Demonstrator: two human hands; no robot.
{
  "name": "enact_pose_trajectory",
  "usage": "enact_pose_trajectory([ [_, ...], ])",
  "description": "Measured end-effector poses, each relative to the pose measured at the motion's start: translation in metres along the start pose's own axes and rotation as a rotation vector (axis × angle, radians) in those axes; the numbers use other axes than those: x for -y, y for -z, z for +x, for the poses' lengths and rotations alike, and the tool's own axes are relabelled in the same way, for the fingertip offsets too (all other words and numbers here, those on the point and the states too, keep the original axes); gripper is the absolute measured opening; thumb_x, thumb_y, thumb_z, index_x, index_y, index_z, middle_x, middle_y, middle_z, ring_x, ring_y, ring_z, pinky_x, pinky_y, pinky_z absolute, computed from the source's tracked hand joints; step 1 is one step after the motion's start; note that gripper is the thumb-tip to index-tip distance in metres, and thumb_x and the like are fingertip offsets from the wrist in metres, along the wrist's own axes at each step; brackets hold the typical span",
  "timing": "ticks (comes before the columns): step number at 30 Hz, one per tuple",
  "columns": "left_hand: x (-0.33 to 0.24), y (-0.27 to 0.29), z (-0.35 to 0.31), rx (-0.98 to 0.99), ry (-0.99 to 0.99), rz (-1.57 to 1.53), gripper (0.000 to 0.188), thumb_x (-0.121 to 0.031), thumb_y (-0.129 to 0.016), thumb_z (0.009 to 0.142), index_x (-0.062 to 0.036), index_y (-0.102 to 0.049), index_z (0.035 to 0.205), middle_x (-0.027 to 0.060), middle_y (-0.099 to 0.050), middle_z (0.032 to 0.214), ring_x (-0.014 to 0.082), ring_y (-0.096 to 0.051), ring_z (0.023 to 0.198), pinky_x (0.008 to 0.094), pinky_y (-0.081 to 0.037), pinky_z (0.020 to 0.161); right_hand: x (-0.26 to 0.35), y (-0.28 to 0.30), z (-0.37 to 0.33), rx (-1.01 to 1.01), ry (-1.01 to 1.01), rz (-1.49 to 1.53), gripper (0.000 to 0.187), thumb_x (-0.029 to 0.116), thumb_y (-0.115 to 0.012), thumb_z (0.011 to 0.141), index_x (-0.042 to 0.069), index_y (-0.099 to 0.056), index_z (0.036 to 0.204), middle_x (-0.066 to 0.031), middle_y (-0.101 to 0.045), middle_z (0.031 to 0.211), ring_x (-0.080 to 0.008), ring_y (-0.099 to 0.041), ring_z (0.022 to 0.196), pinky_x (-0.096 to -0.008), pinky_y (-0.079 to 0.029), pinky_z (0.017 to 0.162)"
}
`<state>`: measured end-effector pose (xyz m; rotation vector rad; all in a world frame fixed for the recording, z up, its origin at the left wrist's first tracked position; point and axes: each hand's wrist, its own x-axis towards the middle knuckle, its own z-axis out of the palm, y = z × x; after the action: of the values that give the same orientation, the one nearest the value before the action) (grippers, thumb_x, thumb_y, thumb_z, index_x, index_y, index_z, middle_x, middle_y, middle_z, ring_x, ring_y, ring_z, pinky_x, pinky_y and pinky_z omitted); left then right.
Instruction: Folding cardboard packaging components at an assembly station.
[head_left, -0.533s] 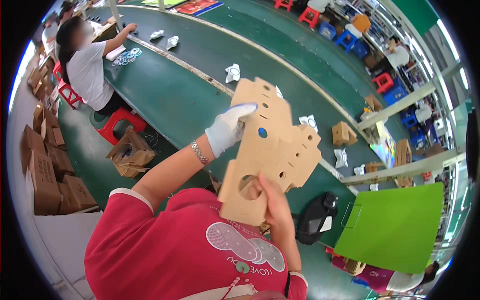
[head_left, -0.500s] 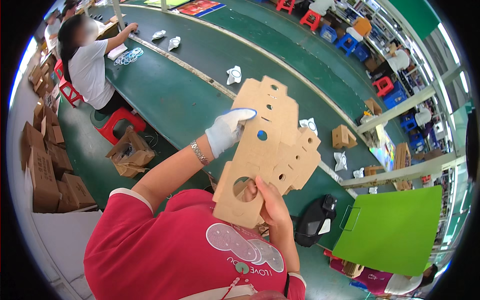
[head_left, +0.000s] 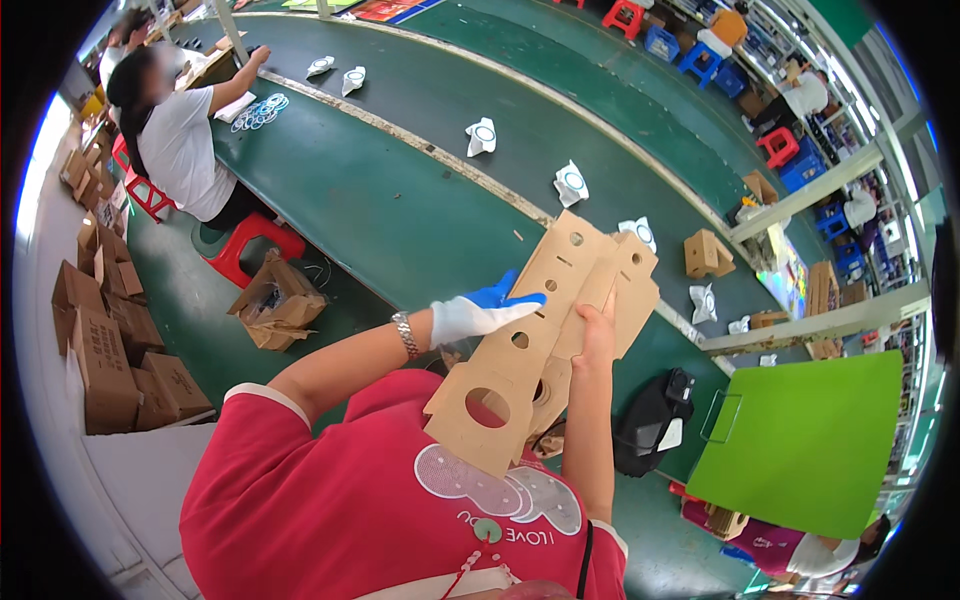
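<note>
A flat brown cardboard box blank (head_left: pixel 488 370) with round holes and short slits is tilted up in front of my chest. Its panels bend along a lengthwise crease, and the largest hole is at the near end. My left hand (head_left: pixel 482 312), in a white glove with blue fingers, grips its left edge, thumb across the face. My bare right hand (head_left: pixel 597 335) is closed on the right-hand panel, its thumb pressed along the front. The fingers behind the cardboard are hidden.
A green worktable (head_left: pixel 370 210) lies ahead. Beyond it, several white wrapped items with round faces (head_left: pixel 570 184) line a dark conveyor (head_left: pixel 420 100). To the right are a small carton (head_left: pixel 706 254), a black bag (head_left: pixel 650 425) and a green board (head_left: pixel 800 445). A co-worker (head_left: pixel 180 140) sits left.
My right hand has moved from the large hole up to the right-hand panel. The cardboard's panels are folded closer together and stand lower in view. My left hand has come down with them.
</note>
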<state>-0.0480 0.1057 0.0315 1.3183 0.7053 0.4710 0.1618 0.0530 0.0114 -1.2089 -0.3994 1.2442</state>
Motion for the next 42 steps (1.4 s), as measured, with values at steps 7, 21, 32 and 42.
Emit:
enact_pose_trajectory([
  [7,0.01,0.021,-0.005,0.077,-0.042,-0.776,0.047,-0.022,-0.042,0.105,-0.0063,-0.036,0.148,0.0089,-0.045,0.147,0.0208,-0.05,0.13,0.0373,-0.042,0.108,-0.022,-0.021,-0.053,0.188,0.001,0.081,0.083,-0.01,-0.044,0.081,0.013,-0.02,0.157,-0.0108,-0.042,0.15,-0.0215,-0.047,0.132,-0.0326,-0.042,0.105],
  [21,0.062,-0.027,0.015,-0.146,0.101,-0.131,0.049,-0.042,-0.038,0.106,-0.0058,-0.07,0.096,0.0035,-0.07,0.099,0.0141,-0.058,0.095,0.0319,-0.044,0.096,-0.023,0.032,-0.093,0.198,0.092,-0.08,0.065,-0.005,-0.048,0.088,0.007,-0.034,0.15,-0.006,-0.041,0.15,-0.0185,-0.041,0.135,-0.0302,-0.032,0.11],
  [32,0.017,-0.048,0.034,-0.066,-0.305,-0.191,0.031,-0.023,-0.04,0.106,-0.0022,-0.063,0.101,0.0062,-0.06,0.112,0.0153,-0.058,0.103,0.0284,-0.044,0.095,-0.03,-0.008,-0.07,-0.251,0.45,-0.278,0.034,0.019,-0.047,0.105,0.002,-0.05,0.134,-0.0073,-0.057,0.129,-0.0145,-0.053,0.114,-0.0289,-0.039,0.101],
  [42,0.034,-0.055,0.028,-0.192,0.059,-0.474,0.064,-0.003,-0.057,0.096,-0.0022,-0.026,0.152,0.0109,-0.043,0.147,0.0201,-0.043,0.134,0.0306,-0.037,0.11,-0.041,0.005,-0.087,-0.189,0.157,0.253,0.059,0.021,-0.058,0.093,0.006,-0.033,0.144,-0.0112,-0.049,0.133,-0.019,-0.049,0.119,-0.0335,-0.042,0.1],
])
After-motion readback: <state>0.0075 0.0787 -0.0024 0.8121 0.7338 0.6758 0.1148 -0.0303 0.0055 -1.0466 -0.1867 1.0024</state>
